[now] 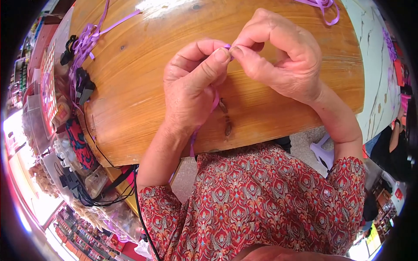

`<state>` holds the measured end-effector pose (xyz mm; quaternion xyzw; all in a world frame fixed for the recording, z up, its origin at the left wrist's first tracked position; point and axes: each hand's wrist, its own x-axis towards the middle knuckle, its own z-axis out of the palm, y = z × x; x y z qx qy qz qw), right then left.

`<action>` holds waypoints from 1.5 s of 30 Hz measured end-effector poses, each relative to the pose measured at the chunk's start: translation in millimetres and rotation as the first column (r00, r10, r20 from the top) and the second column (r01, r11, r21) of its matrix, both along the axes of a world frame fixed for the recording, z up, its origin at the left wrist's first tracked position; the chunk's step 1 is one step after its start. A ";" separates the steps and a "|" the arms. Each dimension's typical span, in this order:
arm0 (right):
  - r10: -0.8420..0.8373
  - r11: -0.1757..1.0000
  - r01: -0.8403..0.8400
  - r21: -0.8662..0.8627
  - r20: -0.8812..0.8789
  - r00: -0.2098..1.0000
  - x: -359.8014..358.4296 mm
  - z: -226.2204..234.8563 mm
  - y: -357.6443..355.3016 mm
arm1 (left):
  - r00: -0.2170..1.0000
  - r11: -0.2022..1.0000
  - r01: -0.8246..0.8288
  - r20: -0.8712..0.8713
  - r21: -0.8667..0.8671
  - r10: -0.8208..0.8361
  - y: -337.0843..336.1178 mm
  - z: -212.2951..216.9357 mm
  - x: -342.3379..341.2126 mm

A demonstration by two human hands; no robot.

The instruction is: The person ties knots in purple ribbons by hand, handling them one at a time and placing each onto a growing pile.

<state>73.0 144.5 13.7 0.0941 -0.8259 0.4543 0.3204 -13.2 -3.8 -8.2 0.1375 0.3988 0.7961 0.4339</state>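
Over the wooden table, my left hand [196, 74] is closed in a pinch on a narrow purple ribbon [215, 99]. The ribbon's loose length runs down behind that hand and hangs past the table's near edge. Fingertip to fingertip with it, my right hand [285, 56] also pinches the ribbon, of which only a small purple bit shows between the thumbs. Whether that bit is folded or knotted is hidden by my fingers. Below my hands, dark worn marks [226, 117] show on the wood.
Tangled purple ribbon [87, 41] and black clips [82, 87] lie along the table's left edge. More purple ribbon [324, 8] is at the far right. Bags and boxes crowd the left side, with black cables [78, 187] near them. A white marbled surface [379, 65] adjoins on the right.
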 end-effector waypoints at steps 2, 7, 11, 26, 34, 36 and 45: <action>0.010 0.998 -0.009 -0.064 0.016 1.000 0.8 -2.0 -0.4 | 0.998 1.000 0.015 0.057 -0.025 -0.013 0.2 1.9 1.2; 0.095 0.905 -0.020 -0.425 0.156 0.983 3.7 -6.0 -8.9 | 0.989 0.997 0.069 0.127 0.031 -0.072 -2.4 2.5 -0.5; 0.193 0.690 -0.017 -0.724 0.161 0.968 2.9 -4.8 -14.9 | 0.988 0.995 0.094 0.120 0.041 -0.098 -5.3 5.3 -1.6; 0.259 0.653 -0.010 -0.757 0.211 0.943 2.8 -6.5 -4.9 | 0.983 0.993 -0.089 -0.168 -0.073 0.076 -7.5 14.8 5.2; 0.129 0.958 -0.101 -0.268 0.090 0.988 0.9 1.1 4.2 | 0.986 0.993 -0.101 -0.143 -0.067 0.090 -8.2 11.6 4.0; 0.105 0.993 -0.100 -0.062 0.080 0.991 -1.4 1.6 4.3 | 0.987 0.994 -0.095 -0.134 -0.061 0.087 -9.3 11.4 4.0; 0.167 0.946 -0.117 -0.303 0.145 0.975 2.6 -4.3 8.1 | 0.977 0.989 -0.089 -0.203 -0.120 0.063 -8.9 12.7 3.2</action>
